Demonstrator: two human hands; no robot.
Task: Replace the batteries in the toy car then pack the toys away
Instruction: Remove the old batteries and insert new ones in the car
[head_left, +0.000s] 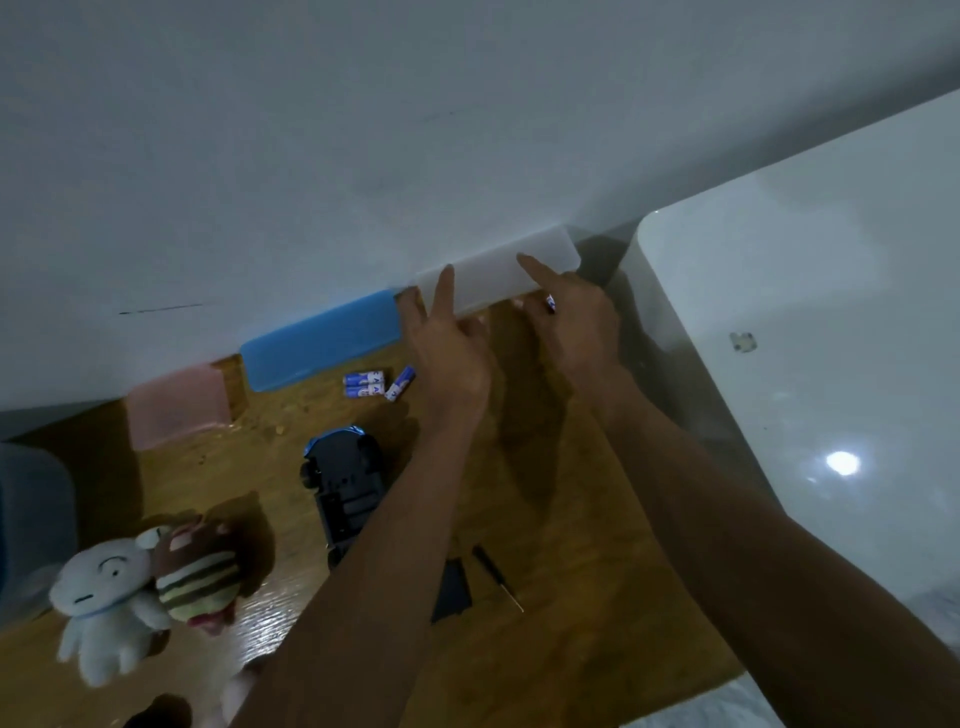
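The toy car (345, 483) lies upside down on the wooden floor, its black underside facing up. Its black battery cover (452, 590) and a small screwdriver (496, 574) lie near my forearms. Three blue-and-white batteries (371, 385) lie loose beyond the car. Both hands reach to a white translucent box (498, 278) standing against the wall. My left hand (449, 345) holds the box's near edge, index finger straight up its face. My right hand (571, 322) pinches another battery (549, 303) and lays its index finger on the box. Two plush toys (150, 582) lie at the lower left.
A blue box (322, 340) and a pink box (179, 405) stand along the wall left of the white one. A large white container (805, 364) fills the right side. A grey-blue bin (31, 509) sits at the left edge.
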